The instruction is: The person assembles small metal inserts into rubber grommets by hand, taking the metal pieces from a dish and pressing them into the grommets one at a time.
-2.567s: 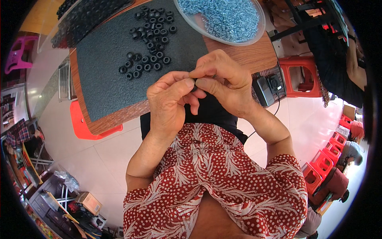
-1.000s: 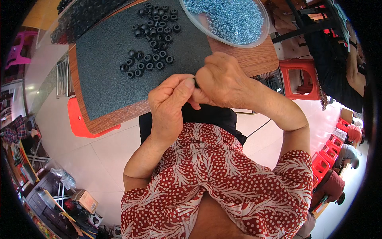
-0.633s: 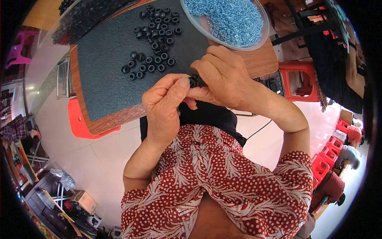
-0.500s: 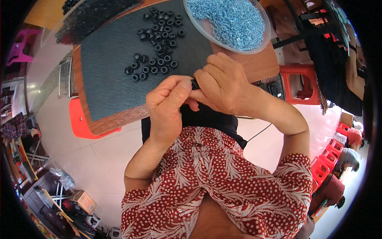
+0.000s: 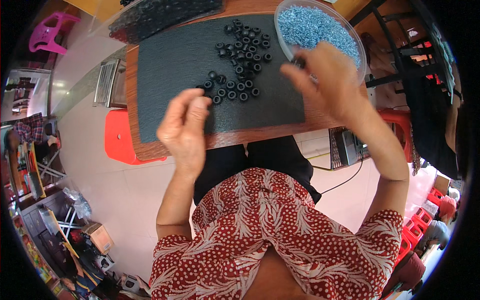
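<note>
Small black ring-like pieces with round holes (image 5: 248, 48) lie in a loose cluster on a dark grey mat (image 5: 170, 65). My left hand (image 5: 182, 130) hovers at the cluster's near left edge, thumb and fingertips close together beside the nearest pieces; whether anything is between them is hidden. Over the near rim of a round clear tub (image 5: 361, 75) full of tiny pale-blue glassy bits (image 5: 315, 27) is my right hand (image 5: 332, 82), smeared by motion. A small black piece (image 5: 299, 62) shows between its thumb and forefinger.
The mat covers most of a brown wooden table (image 5: 132, 100). A clear container of black pieces (image 5: 165, 20) stands at the far left. Red stools (image 5: 117, 137) flank the table, and a pink one (image 5: 50, 34) is farther off. A black-framed rack (image 5: 395, 45) rises at the right.
My hands have come apart from their shared hold on a black piece. The right moved up and right to the tub; the left went toward the loose pieces. The whole view has shifted.
</note>
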`<action>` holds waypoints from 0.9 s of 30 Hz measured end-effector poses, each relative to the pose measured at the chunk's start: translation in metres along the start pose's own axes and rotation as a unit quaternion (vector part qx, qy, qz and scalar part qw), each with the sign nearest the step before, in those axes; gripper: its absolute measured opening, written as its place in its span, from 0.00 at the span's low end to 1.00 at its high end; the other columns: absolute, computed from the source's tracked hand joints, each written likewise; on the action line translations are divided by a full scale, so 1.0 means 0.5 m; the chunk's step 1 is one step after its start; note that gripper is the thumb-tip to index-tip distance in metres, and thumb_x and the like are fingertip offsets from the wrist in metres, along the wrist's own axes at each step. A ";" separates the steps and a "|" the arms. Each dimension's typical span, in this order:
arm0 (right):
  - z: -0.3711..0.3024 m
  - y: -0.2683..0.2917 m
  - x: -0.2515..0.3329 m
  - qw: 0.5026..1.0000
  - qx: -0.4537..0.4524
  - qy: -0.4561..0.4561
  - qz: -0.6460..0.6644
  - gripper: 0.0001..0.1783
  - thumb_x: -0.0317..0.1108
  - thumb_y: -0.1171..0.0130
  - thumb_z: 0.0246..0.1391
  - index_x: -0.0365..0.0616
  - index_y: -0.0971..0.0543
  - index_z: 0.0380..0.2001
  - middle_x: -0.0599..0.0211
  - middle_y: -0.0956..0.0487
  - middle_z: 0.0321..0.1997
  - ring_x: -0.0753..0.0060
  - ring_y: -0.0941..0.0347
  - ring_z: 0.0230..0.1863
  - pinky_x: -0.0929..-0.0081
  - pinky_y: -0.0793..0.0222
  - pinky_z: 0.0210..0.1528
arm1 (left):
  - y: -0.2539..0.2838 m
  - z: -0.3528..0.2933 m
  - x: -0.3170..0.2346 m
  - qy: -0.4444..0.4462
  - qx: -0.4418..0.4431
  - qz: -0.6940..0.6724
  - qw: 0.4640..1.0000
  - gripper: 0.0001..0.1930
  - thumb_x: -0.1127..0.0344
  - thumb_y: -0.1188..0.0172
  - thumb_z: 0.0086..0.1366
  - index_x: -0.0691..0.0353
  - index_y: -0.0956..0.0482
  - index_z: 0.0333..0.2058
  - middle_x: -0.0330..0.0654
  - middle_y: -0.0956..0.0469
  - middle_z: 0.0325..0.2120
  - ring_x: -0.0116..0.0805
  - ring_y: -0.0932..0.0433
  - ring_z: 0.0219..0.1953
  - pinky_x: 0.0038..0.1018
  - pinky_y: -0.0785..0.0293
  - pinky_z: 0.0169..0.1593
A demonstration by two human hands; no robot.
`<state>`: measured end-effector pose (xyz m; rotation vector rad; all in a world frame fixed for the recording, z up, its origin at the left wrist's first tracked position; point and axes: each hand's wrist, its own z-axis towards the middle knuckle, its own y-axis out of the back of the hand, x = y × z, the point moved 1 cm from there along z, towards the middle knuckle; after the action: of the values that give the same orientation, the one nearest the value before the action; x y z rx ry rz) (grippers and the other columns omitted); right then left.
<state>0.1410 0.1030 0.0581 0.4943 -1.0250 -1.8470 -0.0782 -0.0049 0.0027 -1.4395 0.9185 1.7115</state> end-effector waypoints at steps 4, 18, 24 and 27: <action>0.070 0.021 -0.097 0.971 0.019 -0.225 0.071 0.08 0.32 0.39 0.48 0.41 0.22 0.32 0.64 0.28 0.23 0.73 0.29 0.28 0.78 0.33 0.30 | 0.049 0.050 0.027 -0.097 -0.017 0.126 0.987 0.09 0.72 0.43 0.59 0.67 0.23 0.38 0.39 0.23 0.27 0.21 0.29 0.27 0.17 0.32 0.31; 0.261 0.075 -0.461 0.937 -0.082 -0.218 -0.259 0.19 0.35 0.40 0.36 0.30 0.23 0.30 0.44 0.22 0.28 0.50 0.24 0.32 0.64 0.29 0.36 | -0.003 0.076 0.004 -0.272 0.131 0.383 0.873 0.10 0.75 0.37 0.46 0.63 0.22 0.31 0.44 0.26 0.24 0.41 0.26 0.30 0.30 0.31 0.34; 0.229 0.028 -0.220 0.973 -0.087 -0.212 -0.019 0.13 0.31 0.43 0.41 0.33 0.23 0.31 0.46 0.22 0.29 0.51 0.24 0.33 0.64 0.30 0.36 | 0.043 0.083 0.023 -0.220 0.102 0.343 0.907 0.11 0.81 0.39 0.43 0.66 0.22 0.30 0.43 0.26 0.25 0.36 0.26 0.27 0.27 0.30 0.31; 0.165 -0.010 -0.138 0.958 -0.120 -0.059 0.255 0.11 0.30 0.43 0.43 0.35 0.23 0.31 0.49 0.21 0.30 0.54 0.24 0.33 0.63 0.30 0.35 | 0.058 0.079 0.009 -0.048 0.092 0.121 0.987 0.11 0.81 0.38 0.47 0.66 0.21 0.32 0.38 0.26 0.25 0.25 0.27 0.26 0.21 0.31 0.28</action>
<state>0.1144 0.2005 0.0950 -0.0314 -0.8869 -1.5156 -0.1231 0.0149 0.0055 -1.1522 1.2032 1.7990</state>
